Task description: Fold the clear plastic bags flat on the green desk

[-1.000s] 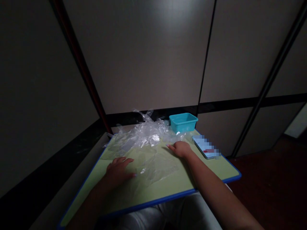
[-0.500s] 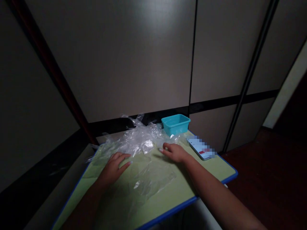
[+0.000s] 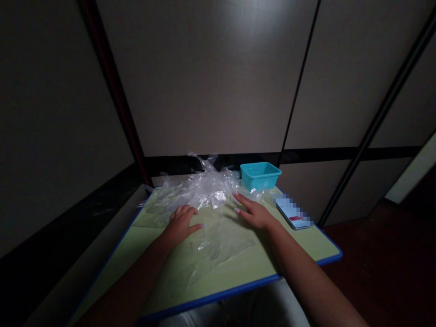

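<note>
A heap of crumpled clear plastic bags (image 3: 200,188) lies along the back of a pale green table (image 3: 245,270) with a blue edge. Nearer me, one thin clear plastic bag (image 3: 221,240) is spread fairly flat on the tabletop. My left hand (image 3: 182,222) is at that flat bag's upper left, thumb apart from the curved fingers, with nothing seen in it. My right hand (image 3: 254,212) is over its upper right, fingers stretched toward the heap and thumb apart, holding nothing. Whether either hand touches the plastic I cannot tell.
A turquoise plastic basket (image 3: 260,176) stands at the table's back right. In front of it, close to the right edge, lies a phone (image 3: 293,213) with its screen lit. Cabinet panels (image 3: 211,91) rise right behind the table, and a dark reddish floor (image 3: 368,259) shows at right.
The view has shifted, so the table sits a little farther right. My right hand's fingers have straightened from a curl and spread. My left hand stays near the flat bag, its thumb still apart.
</note>
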{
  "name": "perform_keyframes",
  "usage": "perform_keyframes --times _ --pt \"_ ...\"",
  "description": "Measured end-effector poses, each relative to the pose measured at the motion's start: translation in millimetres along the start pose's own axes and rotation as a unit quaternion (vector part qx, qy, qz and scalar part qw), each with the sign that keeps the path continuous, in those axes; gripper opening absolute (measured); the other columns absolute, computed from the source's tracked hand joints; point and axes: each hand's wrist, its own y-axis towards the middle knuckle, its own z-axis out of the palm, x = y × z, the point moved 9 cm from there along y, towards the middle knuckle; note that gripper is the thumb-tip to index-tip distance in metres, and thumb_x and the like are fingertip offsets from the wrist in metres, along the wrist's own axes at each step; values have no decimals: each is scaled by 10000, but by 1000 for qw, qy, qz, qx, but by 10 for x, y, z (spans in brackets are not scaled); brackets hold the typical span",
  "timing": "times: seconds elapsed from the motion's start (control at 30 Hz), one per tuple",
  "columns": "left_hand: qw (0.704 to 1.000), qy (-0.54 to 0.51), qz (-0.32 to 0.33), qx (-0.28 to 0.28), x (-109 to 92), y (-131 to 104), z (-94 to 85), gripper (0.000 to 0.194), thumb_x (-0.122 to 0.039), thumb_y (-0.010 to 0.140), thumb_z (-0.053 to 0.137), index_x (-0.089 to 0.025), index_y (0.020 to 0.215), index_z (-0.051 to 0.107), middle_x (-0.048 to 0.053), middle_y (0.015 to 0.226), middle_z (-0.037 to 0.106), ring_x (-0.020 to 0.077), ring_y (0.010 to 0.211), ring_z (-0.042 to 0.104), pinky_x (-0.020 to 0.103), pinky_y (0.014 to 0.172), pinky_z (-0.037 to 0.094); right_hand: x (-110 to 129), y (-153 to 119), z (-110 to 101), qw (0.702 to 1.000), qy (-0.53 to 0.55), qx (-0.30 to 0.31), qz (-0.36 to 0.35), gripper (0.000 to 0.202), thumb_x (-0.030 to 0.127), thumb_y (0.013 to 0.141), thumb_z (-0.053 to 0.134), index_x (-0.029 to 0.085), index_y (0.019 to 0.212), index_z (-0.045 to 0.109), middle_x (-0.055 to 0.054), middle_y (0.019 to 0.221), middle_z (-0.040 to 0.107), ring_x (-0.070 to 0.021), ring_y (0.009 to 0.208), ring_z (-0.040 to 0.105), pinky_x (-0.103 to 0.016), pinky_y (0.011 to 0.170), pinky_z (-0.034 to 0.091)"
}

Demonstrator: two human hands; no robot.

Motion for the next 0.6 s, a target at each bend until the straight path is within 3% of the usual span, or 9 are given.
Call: perform_keyframes --times 0.13,0.23,0.33,0.43,0.6 --pt "1000 -11 9 0 -12 -2 -2 281 -400 708 648 -221 901 549 30 979 524 244 981 424 346 827 336 -18 4 47 1000 -12 9 14 648 437 862 459 275 1430 194 -82 1468 250 -262 1276 350 -395 973 360" --pt "999 -24 21 -3 -39 -7 -19 211 -370 717 639 -222 834 545 20 942 515 235 970 421 338 826 331 114 6 66 999 -29 3 -24 651 444 817 524 221 1394 320 -114 1429 327 -266 1264 365 -408 1001 327" --pt "999 -35 26 -3 -50 -4 -23 162 -339 729 622 -211 768 531 20 920 519 227 953 426 329 824 333 306 -14 185 995 -19 41 -89 624 469 789 554 207 1338 419 -119 1391 390 -261 1245 386 -416 1022 293" --pt "999 -48 26 -1 -44 14 -24 126 -312 752 578 -205 730 517 20 899 532 217 930 436 326 823 337 374 -51 360 989 5 107 -99 679 518 782 548 221 1367 373 -119 1420 342 -259 1289 325 -426 1040 255" --pt "997 -77 17 5 -37 40 -72 110 -276 746 523 -202 672 490 16 794 547 209 872 459 328 809 349 239 -123 581 978 -2 208 -20 769 583 771 529 333 1416 194 -85 1491 144 -282 1356 143 -562 1042 109"
